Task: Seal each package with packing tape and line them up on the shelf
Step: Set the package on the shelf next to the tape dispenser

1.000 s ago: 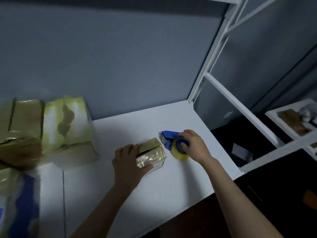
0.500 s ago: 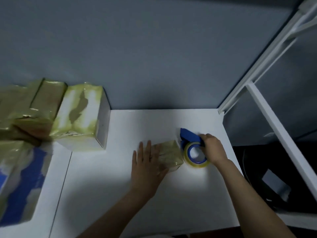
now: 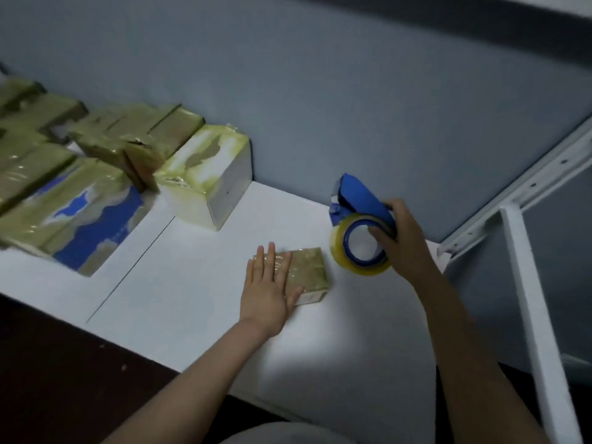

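Fingers [image 3: 272, 264] straight, my left hand [image 3: 269, 293] presses down toward the white shelf's [image 3: 192, 299] right edge; sealed packages [image 3: 205, 177] line its back left. Under that palm lies the small package [image 3: 309, 270], long axis seemingly left-right. My right hand [image 3: 407, 245], clamped on the tape dispenser [image 3: 358, 200], holds it just right of the package, lifted off the shelf since half a second ago.

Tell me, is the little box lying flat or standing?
Lying flat: the small package has its broad face up, under the open left hand.
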